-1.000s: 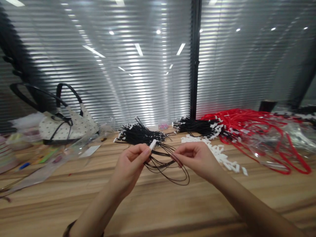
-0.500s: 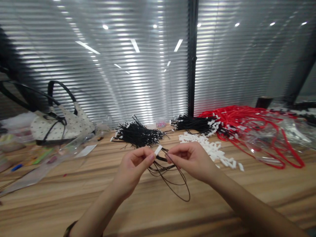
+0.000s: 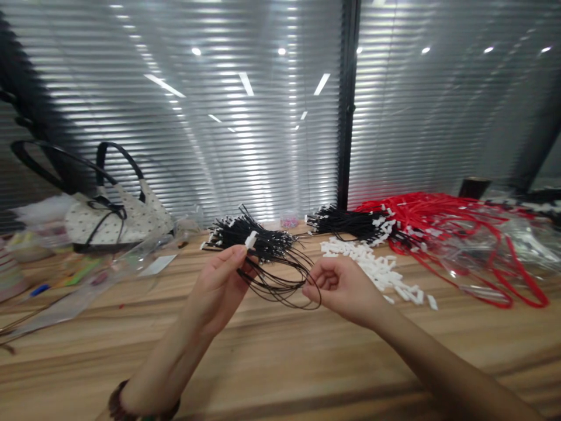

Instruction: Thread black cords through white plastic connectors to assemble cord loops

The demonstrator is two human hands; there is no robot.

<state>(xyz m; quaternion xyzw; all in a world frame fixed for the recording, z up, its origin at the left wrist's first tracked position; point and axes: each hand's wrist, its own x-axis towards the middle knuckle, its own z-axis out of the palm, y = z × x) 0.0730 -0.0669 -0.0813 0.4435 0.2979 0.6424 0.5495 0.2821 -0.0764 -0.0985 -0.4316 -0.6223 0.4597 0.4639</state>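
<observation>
Pinched between thumb and fingers of my left hand (image 3: 223, 280) is a looped bundle of thin dark cords (image 3: 280, 292), with a small white plastic clip (image 3: 251, 240) sticking up at the thumb tip. The loops hang to the right, over the wooden table (image 3: 280, 362). My right hand (image 3: 344, 287) is closed around the right end of these loops, its thumb and forefinger pressed on a cord. A pile of black cords with white and metal-looking ends (image 3: 258, 233) lies just behind the left hand. Loose white clips (image 3: 372, 263) are scattered behind the right hand.
A second bundle of black cords (image 3: 350, 222) lies farther right, beside tangled red straps (image 3: 421, 213) and clear plastic bags (image 3: 477, 251). At left stand a spotted handbag (image 3: 118, 219), a white card (image 3: 158, 265) and a blue pen cap-like piece (image 3: 39, 290). Slatted blinds (image 3: 245, 146) rise behind.
My left hand has moved left and turned, carrying the white clip and cords. The loops now stretch out between my hands. The right hand has stayed nearly in place.
</observation>
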